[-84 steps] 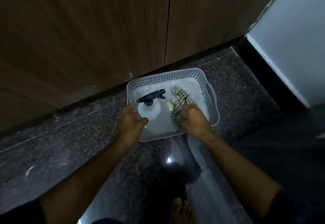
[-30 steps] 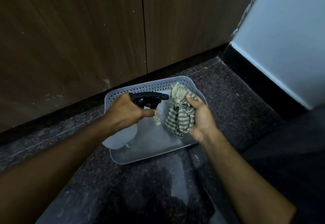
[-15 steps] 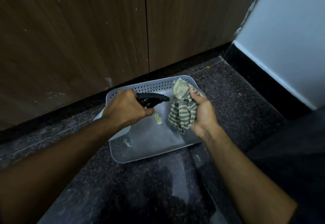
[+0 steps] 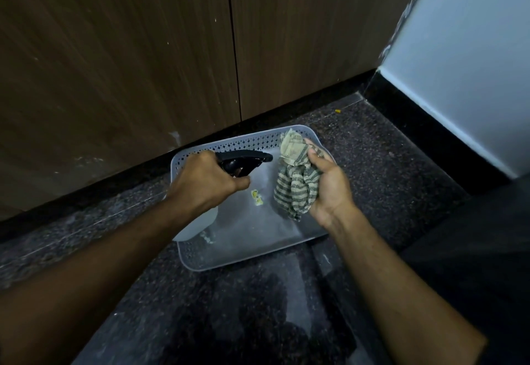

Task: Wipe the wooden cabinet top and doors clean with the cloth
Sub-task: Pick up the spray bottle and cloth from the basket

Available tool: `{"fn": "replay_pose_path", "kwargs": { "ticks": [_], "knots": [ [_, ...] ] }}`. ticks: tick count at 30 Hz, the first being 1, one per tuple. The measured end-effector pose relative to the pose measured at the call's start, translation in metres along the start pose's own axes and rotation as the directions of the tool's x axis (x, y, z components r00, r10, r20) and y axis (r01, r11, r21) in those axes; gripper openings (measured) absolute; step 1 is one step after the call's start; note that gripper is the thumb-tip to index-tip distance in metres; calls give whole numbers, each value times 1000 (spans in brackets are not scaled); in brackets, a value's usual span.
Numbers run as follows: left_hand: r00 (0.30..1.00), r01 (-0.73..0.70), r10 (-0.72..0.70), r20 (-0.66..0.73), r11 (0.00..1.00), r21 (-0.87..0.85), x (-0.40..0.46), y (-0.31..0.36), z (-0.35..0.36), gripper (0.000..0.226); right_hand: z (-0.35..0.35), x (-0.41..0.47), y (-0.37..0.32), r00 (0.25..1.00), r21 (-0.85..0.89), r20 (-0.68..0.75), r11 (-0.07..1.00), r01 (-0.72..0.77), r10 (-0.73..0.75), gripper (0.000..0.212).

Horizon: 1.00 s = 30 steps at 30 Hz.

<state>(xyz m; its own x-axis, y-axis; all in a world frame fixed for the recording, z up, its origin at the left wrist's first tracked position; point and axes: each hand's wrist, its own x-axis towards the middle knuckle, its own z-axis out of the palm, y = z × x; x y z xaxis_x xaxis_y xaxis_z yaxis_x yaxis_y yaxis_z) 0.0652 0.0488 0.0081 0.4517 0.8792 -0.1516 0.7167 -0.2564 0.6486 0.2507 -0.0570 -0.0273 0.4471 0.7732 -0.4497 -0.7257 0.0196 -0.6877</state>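
My left hand [image 4: 205, 182] grips the black trigger head of a pale spray bottle [image 4: 246, 161], its nozzle pointing right at the cloth. My right hand [image 4: 329, 189] holds a bunched green-and-white striped cloth [image 4: 295, 184], palm turned up. Both hands hover over a white perforated basket [image 4: 243, 255] on the floor. Two brown wooden cabinet doors [image 4: 120, 57] rise just behind the basket, split by a vertical seam. The cabinet top is out of view.
The dark speckled stone floor [image 4: 370, 146] runs from the cabinet's black plinth toward me. A pale blue wall [image 4: 464, 57] with a black skirting stands at the right. A small yellow sticker [image 4: 256, 197] lies in the basket's bottom.
Both hands lifted the bottle and the cloth out of the basket, then brought them close together. In the last half second they barely moved.
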Motion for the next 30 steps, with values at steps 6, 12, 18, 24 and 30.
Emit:
{"fn": "replay_pose_path", "kwargs": {
  "ticks": [6,12,18,24,30],
  "knots": [
    [1000,0,0,1,1000,1,2,-1,1,51,3,-2,1,1000,-15,-1,1000,-5,5,34],
    [999,22,-22,-34,1000,17,2,-1,0,50,5,-4,1,1000,-22,-6,1000,7,-7,32],
    [999,-2,2,-36,1000,-7,3,-2,0,49,5,-3,0,1000,-29,-17,999,25,-25,34],
    [998,16,-17,-58,1000,-11,-6,-2,4,53,6,-1,1,999,-61,-17,997,45,-46,34],
    [995,1,-16,-101,988,-155,-8,2,-8,35,7,0,1,996,-50,-51,996,69,-72,32]
  ]
}}
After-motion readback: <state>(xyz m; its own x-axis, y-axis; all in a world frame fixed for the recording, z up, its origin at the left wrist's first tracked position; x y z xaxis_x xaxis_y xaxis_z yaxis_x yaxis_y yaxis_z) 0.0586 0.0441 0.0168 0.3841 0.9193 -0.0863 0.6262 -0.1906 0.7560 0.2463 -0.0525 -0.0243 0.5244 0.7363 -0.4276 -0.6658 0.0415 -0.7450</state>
